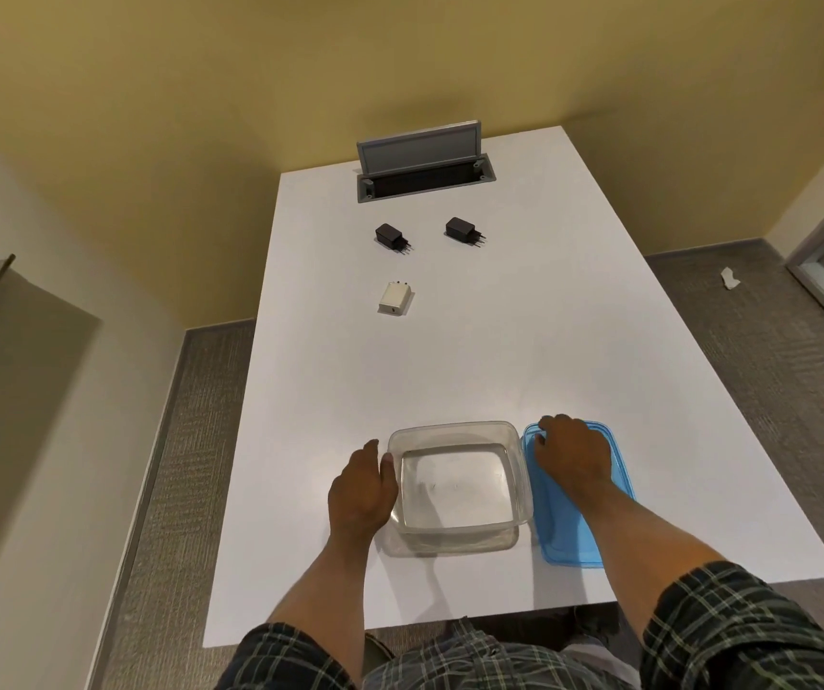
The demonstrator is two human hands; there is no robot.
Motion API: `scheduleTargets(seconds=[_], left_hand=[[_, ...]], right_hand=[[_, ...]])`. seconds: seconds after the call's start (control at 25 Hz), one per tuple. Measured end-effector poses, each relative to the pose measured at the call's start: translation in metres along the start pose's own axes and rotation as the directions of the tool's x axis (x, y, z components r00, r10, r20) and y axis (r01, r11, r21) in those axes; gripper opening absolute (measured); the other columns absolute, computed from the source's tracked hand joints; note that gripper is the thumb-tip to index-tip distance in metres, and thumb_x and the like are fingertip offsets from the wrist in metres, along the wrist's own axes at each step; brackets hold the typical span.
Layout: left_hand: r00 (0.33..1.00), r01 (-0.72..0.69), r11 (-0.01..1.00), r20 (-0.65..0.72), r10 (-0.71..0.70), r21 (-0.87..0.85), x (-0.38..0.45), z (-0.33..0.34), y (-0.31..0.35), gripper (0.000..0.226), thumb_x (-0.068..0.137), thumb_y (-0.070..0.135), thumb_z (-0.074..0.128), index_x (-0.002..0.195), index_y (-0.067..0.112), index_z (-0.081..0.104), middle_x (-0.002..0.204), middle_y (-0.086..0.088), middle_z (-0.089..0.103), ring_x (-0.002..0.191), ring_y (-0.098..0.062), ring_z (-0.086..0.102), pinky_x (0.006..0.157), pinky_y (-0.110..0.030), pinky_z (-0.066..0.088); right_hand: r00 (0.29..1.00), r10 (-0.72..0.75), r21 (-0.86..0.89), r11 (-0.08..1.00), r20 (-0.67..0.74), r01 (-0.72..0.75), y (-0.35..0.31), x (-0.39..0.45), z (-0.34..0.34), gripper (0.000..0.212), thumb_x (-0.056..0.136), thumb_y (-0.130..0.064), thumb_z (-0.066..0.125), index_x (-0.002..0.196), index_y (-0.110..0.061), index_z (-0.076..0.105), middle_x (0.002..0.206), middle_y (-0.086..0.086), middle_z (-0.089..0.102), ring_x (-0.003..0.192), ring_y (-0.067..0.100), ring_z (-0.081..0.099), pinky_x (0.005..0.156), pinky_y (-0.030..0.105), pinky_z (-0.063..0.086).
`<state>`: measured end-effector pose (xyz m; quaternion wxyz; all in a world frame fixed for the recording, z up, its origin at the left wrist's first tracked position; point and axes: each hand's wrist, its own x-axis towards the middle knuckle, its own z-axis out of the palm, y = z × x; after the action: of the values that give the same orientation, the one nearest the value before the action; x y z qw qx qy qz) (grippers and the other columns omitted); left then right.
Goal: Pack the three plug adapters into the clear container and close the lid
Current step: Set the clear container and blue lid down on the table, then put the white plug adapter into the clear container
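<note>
The clear container [457, 433] stands open and empty near the front of the white table [524, 331]. My left hand [361, 490] rests against its left wall, thumb on the rim. Its blue lid [564, 530] lies flat just right of it, and my right hand [574, 453] lies palm down on the lid's far end. Far up the table lie three plug adapters: a white one [396, 296], a black one [391, 236] at the left and another black one [462, 229] at the right. All three are well beyond my hands.
A grey cable box [424, 179] with its flap raised is set into the table's far end. Yellow walls stand behind and carpet surrounds the table. A scrap of white paper [729, 278] lies on the floor at the right.
</note>
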<state>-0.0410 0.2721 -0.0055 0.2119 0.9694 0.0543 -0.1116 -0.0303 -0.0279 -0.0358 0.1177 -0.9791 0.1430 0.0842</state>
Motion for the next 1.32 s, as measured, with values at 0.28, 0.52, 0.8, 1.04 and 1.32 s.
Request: scheduleTargets(seconds=[0.28, 0.52, 0.8, 1.04, 1.32], left_hand=[[0.992, -0.093, 0.984, -0.072, 0.104, 0.149, 0.051, -0.014, -0.004, 0.052, 0.104, 0.036, 0.038, 0.150, 0.012, 0.041, 0.149, -0.008, 0.049, 0.129, -0.032, 0.052, 0.101, -0.044, 0.043], [0.989, -0.130, 0.973, -0.049, 0.142, 0.190, 0.090, -0.021, -0.014, 0.088, 0.089, 0.063, 0.008, 0.158, 0.011, 0.024, 0.165, -0.007, 0.025, 0.152, -0.024, 0.027, 0.112, -0.042, 0.036], [0.984, -0.177, 0.961, 0.020, 0.177, 0.213, 0.134, -0.014, -0.029, 0.087, 0.090, 0.062, 0.008, 0.159, 0.009, 0.018, 0.167, -0.009, 0.019, 0.153, -0.029, 0.023, 0.117, -0.044, 0.031], [0.975, -0.218, 0.958, -0.001, 0.222, 0.189, 0.160, 0.004, -0.045, 0.076, 0.098, 0.053, 0.025, 0.152, 0.002, 0.036, 0.158, -0.017, 0.037, 0.143, -0.037, 0.041, 0.112, -0.049, 0.039], [0.981, -0.190, 0.967, 0.055, 0.184, 0.167, 0.192, 0.022, -0.061, 0.086, 0.091, 0.059, 0.007, 0.159, 0.008, 0.016, 0.167, -0.010, 0.014, 0.155, -0.029, 0.016, 0.124, -0.042, 0.017]], right_hand=[[0.984, -0.120, -0.016, 0.993, -0.133, 0.119, -0.043, 0.035, -0.020, 0.016, 0.086, -0.018, 0.059, 0.094, -0.016, 0.072, 0.089, 0.002, 0.070, 0.083, 0.030, 0.065, 0.065, 0.035, 0.048], [0.950, -0.293, -0.035, 0.956, -0.109, 0.291, -0.087, 0.070, -0.021, 0.032, 0.085, -0.024, 0.065, 0.115, -0.015, 0.066, 0.111, 0.007, 0.067, 0.097, 0.032, 0.064, 0.074, 0.039, 0.049], [0.942, -0.335, -0.016, 0.942, 0.021, 0.336, -0.139, 0.109, -0.009, 0.047, 0.090, -0.028, 0.054, 0.135, -0.018, 0.052, 0.130, 0.005, 0.058, 0.117, 0.028, 0.055, 0.089, 0.040, 0.046], [0.945, -0.297, 0.017, 0.954, 0.137, 0.298, -0.176, 0.146, 0.001, 0.061, 0.091, -0.034, 0.056, 0.147, -0.019, 0.037, 0.137, 0.008, 0.052, 0.122, 0.031, 0.053, 0.093, 0.042, 0.047], [0.956, -0.237, 0.073, 0.971, 0.174, 0.227, -0.210, 0.177, 0.027, 0.072, 0.089, -0.037, 0.060, 0.151, -0.020, 0.028, 0.139, 0.011, 0.047, 0.119, 0.035, 0.054, 0.089, 0.043, 0.048]])
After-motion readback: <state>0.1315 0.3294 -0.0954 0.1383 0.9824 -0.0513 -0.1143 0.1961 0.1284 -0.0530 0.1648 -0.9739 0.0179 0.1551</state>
